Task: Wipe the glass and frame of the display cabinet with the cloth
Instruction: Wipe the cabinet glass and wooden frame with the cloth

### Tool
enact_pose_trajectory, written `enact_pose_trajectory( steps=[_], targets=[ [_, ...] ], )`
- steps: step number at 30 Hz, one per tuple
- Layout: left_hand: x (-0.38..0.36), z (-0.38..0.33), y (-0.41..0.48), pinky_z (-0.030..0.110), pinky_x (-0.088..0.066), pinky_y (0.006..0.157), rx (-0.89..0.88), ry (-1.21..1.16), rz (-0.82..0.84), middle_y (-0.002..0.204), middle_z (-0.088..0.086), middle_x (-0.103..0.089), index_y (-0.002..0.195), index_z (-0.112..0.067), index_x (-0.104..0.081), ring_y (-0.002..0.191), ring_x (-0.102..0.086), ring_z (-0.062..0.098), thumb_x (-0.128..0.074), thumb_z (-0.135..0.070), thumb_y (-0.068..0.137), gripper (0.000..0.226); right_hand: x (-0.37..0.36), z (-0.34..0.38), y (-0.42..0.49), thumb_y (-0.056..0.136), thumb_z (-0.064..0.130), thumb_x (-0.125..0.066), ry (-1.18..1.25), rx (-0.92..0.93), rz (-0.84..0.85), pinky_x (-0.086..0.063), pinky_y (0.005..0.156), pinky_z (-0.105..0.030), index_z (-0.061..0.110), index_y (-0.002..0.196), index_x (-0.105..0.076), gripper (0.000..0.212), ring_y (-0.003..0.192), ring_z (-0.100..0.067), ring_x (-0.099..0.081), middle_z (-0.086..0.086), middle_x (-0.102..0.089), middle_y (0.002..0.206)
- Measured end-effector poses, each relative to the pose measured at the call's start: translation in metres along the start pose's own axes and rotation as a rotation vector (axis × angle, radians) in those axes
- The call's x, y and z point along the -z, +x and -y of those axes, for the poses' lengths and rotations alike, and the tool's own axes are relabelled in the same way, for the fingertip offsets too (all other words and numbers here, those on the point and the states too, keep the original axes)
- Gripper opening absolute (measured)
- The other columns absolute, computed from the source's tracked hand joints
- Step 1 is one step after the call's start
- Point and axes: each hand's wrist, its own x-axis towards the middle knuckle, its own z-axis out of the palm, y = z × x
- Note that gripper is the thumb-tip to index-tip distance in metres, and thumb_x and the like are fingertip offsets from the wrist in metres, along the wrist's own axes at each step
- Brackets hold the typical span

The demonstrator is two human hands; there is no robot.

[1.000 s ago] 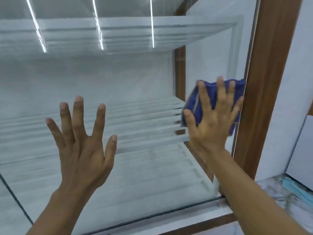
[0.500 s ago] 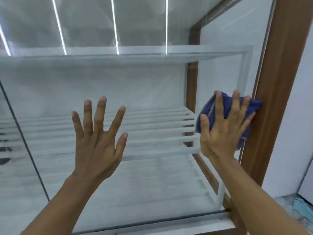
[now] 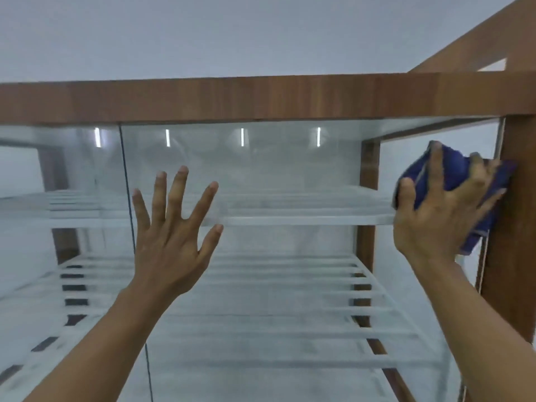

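"Behind the glass (image 3: 275, 175), what shows?"

"White slatted shelves (image 3: 290, 288), two tiers of them. Four short strips of light (image 3: 242, 137) reflect near the top, and a dark vertical seam (image 3: 127, 184) splits the front into two panes."

"Anything standing in the way of the pane?"

"The left hand (image 3: 171, 236), raised flat before the right pane just beside the seam. Its fingers are straight and spread, and it holds nothing. Whether the palm touches the glass, I can't tell."

"And the cloth?"

"The cloth (image 3: 452, 172) is dark blue and bunched, with a paler hem, and somewhat blurred. It sits at the right edge of the glass, a little below the top corner, its far edge touching the right-hand post (image 3: 516, 242) of the frame (image 3: 261, 97). The right hand (image 3: 435, 216) presses it flat, fingers splayed across it rather than curled round."

"The frame itself?"

"Brown wood grain, with a broad rail across the top meeting the post at the corner. A pale wall (image 3: 261, 33) rises above."
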Motion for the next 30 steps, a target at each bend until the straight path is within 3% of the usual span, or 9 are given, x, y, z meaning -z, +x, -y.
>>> enact_pose_trajectory(
  steps=[2,6,8,10,15,17,24,26,30],
  targets=[
    [0.005,0.022,0.002,0.067,0.000,0.120,0.012,0.024,0.005,0.168,0.011,0.001,0.159,-0.031,-0.016,0.154,0.002,0.039,-0.029,-0.055,0.099,0.065,-0.009,0.062,-0.020,0.099,0.059,-0.034,-0.017,0.036,0.018,-0.003,0.118,-0.070,0.039,0.156,-0.023,0.062,0.153,-0.041,-0.002,-0.016,-0.012,0.165],
    [0.011,0.055,0.006,0.066,-0.001,0.120,-0.018,0.069,0.018,0.168,0.014,0.000,0.158,-0.033,-0.016,0.154,0.002,0.038,-0.031,-0.058,0.098,0.067,-0.028,0.171,-0.056,0.098,0.060,-0.039,-0.016,0.835,0.124,-0.002,0.116,-0.073,0.040,0.154,-0.032,0.059,0.152,-0.043,-0.012,-0.011,-0.021,0.165],
    [0.012,0.073,0.007,0.065,-0.002,0.121,-0.041,0.088,0.007,0.167,0.015,-0.001,0.158,-0.034,-0.018,0.154,0.001,0.039,-0.032,-0.059,0.099,0.066,-0.030,0.165,-0.038,0.098,0.060,-0.041,-0.047,0.995,0.097,-0.005,0.118,-0.071,0.041,0.154,-0.032,0.059,0.153,-0.038,-0.017,-0.007,-0.023,0.165],
    [0.012,0.089,0.006,0.064,0.000,0.122,-0.071,0.081,-0.011,0.167,0.014,-0.001,0.158,-0.034,-0.019,0.154,0.001,0.040,-0.033,-0.059,0.099,0.065,-0.026,0.132,-0.023,0.099,0.060,-0.039,-0.067,0.792,0.044,-0.004,0.119,-0.069,0.040,0.154,-0.028,0.060,0.152,-0.038,-0.017,-0.010,-0.023,0.165],
    [0.008,0.109,-0.010,0.065,-0.005,0.121,-0.121,-0.023,-0.056,0.167,0.016,-0.004,0.159,-0.026,-0.020,0.154,-0.001,0.040,-0.037,-0.052,0.100,0.065,-0.015,0.118,-0.042,0.099,0.056,-0.026,0.024,-0.296,-0.027,-0.001,0.118,-0.070,0.036,0.158,-0.014,0.063,0.153,-0.042,0.000,-0.010,-0.007,0.168],
    [0.005,0.111,-0.012,0.065,-0.006,0.121,-0.126,-0.059,-0.071,0.167,0.016,-0.006,0.159,-0.022,-0.019,0.154,-0.003,0.040,-0.038,-0.050,0.100,0.068,-0.022,0.176,-0.057,0.099,0.058,-0.028,0.011,-0.275,-0.026,0.000,0.117,-0.070,0.035,0.158,-0.018,0.064,0.153,-0.045,-0.001,-0.011,-0.010,0.167],
    [-0.005,0.121,-0.015,0.059,-0.001,0.124,-0.123,-0.077,-0.098,0.167,0.016,-0.006,0.159,-0.018,-0.015,0.154,-0.003,0.038,-0.041,-0.052,0.099,0.073,-0.049,0.275,-0.090,0.100,0.062,-0.032,-0.079,0.805,0.093,-0.004,0.117,-0.071,0.039,0.156,-0.027,0.061,0.153,-0.039,-0.013,-0.011,-0.023,0.165],
    [-0.006,0.121,-0.018,0.059,-0.002,0.124,-0.123,-0.076,-0.088,0.167,0.015,-0.005,0.159,-0.019,-0.014,0.154,-0.002,0.038,-0.041,-0.052,0.099,0.074,-0.044,0.233,-0.080,0.099,0.063,-0.034,-0.099,0.742,0.067,0.000,0.118,-0.066,0.040,0.155,-0.027,0.061,0.153,-0.038,-0.013,-0.012,-0.021,0.165],
    [-0.006,0.125,-0.025,0.059,-0.001,0.124,-0.140,-0.097,-0.073,0.167,0.015,-0.004,0.160,-0.021,-0.014,0.154,-0.002,0.038,-0.040,-0.055,0.099,0.074,-0.034,0.192,-0.078,0.098,0.063,-0.029,-0.023,-0.050,0.012,-0.004,0.116,-0.072,0.039,0.157,-0.020,0.064,0.153,-0.041,-0.003,-0.012,-0.012,0.166]
  ],
)
